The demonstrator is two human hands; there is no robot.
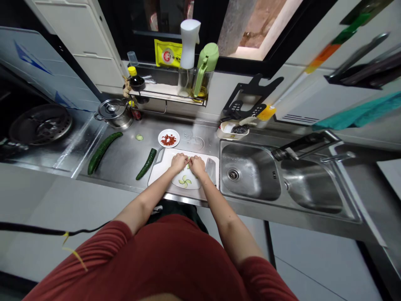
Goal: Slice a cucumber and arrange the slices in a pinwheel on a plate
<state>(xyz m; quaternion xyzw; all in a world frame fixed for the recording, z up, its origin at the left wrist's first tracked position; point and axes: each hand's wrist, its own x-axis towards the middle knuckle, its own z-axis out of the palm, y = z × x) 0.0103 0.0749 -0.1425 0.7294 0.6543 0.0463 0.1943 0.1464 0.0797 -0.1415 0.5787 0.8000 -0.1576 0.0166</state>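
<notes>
My left hand (179,162) and my right hand (197,166) meet over the far part of a white plate, fingers bent and pinched together. Between the fingertips shows a bit of pale green cucumber slice (188,166), mostly covered by the fingers. Nearer to me on the plate (193,184), several thin cucumber slices (184,181) form a pinwheel. Under the plate is a white cutting board (160,170). A broad grey blade (211,170) lies along its right side, beyond my right hand. Left of the board rests a cut cucumber (146,164).
A small plate of chopped red pieces (168,138) stands behind the board. Farther left are a longer cucumber (103,152), a cucumber end (139,137) and a lidded steel pot (114,113). The double sink (250,171) adjoins the board's right. A bottle rack (166,94) hangs behind.
</notes>
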